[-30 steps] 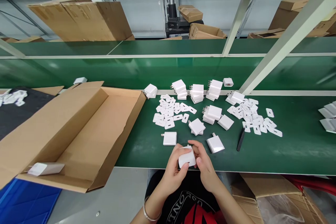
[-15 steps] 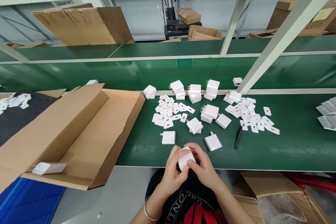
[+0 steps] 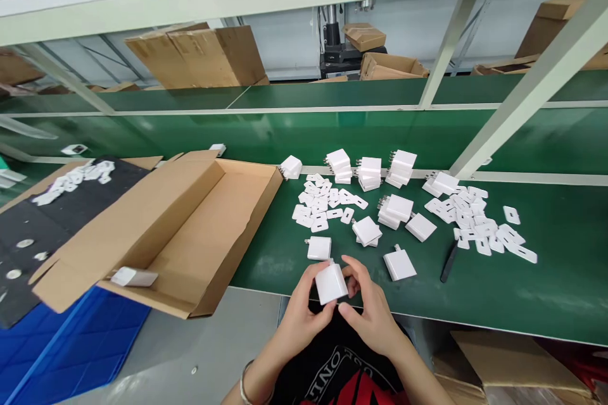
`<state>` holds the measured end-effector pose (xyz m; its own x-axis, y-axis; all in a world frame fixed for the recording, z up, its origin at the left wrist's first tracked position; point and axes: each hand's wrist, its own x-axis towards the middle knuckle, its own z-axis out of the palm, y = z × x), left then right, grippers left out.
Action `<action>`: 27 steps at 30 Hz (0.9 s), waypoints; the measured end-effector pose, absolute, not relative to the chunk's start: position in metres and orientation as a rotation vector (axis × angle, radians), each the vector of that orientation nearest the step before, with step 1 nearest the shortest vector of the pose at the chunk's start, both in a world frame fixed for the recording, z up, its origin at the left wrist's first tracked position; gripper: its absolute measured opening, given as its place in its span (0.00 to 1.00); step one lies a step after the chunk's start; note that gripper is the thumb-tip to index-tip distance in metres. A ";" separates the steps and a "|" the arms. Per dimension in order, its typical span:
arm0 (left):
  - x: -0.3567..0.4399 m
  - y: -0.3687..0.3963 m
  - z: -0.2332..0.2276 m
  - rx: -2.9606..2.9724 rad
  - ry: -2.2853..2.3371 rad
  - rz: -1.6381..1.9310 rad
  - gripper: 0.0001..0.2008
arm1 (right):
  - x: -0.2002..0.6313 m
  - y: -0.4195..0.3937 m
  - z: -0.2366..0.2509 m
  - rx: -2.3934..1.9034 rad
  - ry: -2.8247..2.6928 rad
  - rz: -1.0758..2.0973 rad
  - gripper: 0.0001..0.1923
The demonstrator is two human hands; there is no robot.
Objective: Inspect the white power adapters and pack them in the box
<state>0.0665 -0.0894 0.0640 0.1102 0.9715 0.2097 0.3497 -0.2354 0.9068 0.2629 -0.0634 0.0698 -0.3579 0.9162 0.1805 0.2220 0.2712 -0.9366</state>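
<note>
A white plug-in charger [image 3: 331, 283] with its prongs pointing away is gripped between the thumb and fingers of my left hand [image 3: 304, 315], just over the bench's front edge. Beside its right side is my right hand [image 3: 375, 313], thumb and fingers apart; whether a fingertip touches the charger I cannot tell. Single chargers lie close by on the bench, one to the left [image 3: 318, 248] and another to the right [image 3: 399, 264]. Beyond them are stacked chargers [image 3: 398, 207] and a loose pile of flat white slotted pieces [image 3: 317, 204].
An open cardboard box [image 3: 204, 240] at left holds one white charger [image 3: 135, 276]. A second pile of slotted pieces [image 3: 475, 218] and a black slim tool [image 3: 448, 262] lie to the right. A slanted metal post [image 3: 527, 85] rises behind, and a carton [image 3: 517, 361] stands below the bench.
My right hand has come away from the charger, its fingers spreading. The charger now sits in my left hand with its prongs showing. The camera view has turned left.
</note>
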 end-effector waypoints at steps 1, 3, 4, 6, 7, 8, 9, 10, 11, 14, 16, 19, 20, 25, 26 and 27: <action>0.064 -0.089 0.064 1.662 1.369 1.150 0.27 | 0.263 -0.063 0.068 -1.034 -1.737 1.133 0.31; 0.057 -0.084 0.063 1.630 1.523 1.218 0.25 | 0.263 -0.063 0.064 -1.036 -1.663 1.146 0.27; 0.052 -0.081 0.062 1.617 1.613 1.255 0.24 | 0.263 -0.064 0.063 -1.040 -1.631 1.143 0.24; 0.038 -0.073 0.062 1.591 1.808 1.298 0.24 | 0.265 -0.067 0.062 -1.035 -1.594 1.097 0.20; 0.030 -0.068 0.061 1.590 1.900 1.284 0.24 | 0.267 -0.070 0.063 -1.025 -1.592 1.047 0.19; 0.021 -0.063 0.061 1.601 1.976 1.242 0.24 | 0.272 -0.072 0.065 -1.019 -1.596 0.979 0.17; 0.012 -0.059 0.060 1.630 2.031 1.184 0.23 | 0.279 -0.074 0.067 -1.024 -1.600 0.890 0.16; 0.003 -0.054 0.059 1.672 2.062 1.125 0.22 | 0.288 -0.074 0.071 -1.048 -1.598 0.791 0.15; -0.005 -0.051 0.058 1.724 2.071 1.072 0.21 | 0.300 -0.074 0.075 -1.100 -1.583 0.684 0.13; -0.022 -0.043 0.055 1.883 2.027 0.968 0.19 | 0.348 -0.065 0.084 -1.402 -1.479 0.350 0.10; -0.026 -0.041 0.054 1.974 2.001 0.896 0.19 | 0.383 -0.054 0.086 -1.631 -1.461 0.134 0.12; -0.019 -0.041 0.061 2.089 2.010 0.804 0.25 | 0.421 -0.039 0.083 -1.794 -1.591 -0.180 0.15; -0.015 -0.041 0.064 2.141 1.997 0.778 0.28 | 0.428 -0.034 0.082 -1.791 -1.652 -0.253 0.16; 0.008 -0.031 0.080 2.464 1.742 0.639 0.34 | 0.436 0.001 0.081 -1.723 -1.921 -0.301 0.19; 0.011 -0.028 0.081 2.501 1.700 0.612 0.34 | 0.438 0.011 0.082 -1.747 -1.945 -0.315 0.20; 0.013 -0.024 0.080 2.526 1.667 0.590 0.33 | 0.442 0.022 0.082 -1.786 -1.951 -0.339 0.22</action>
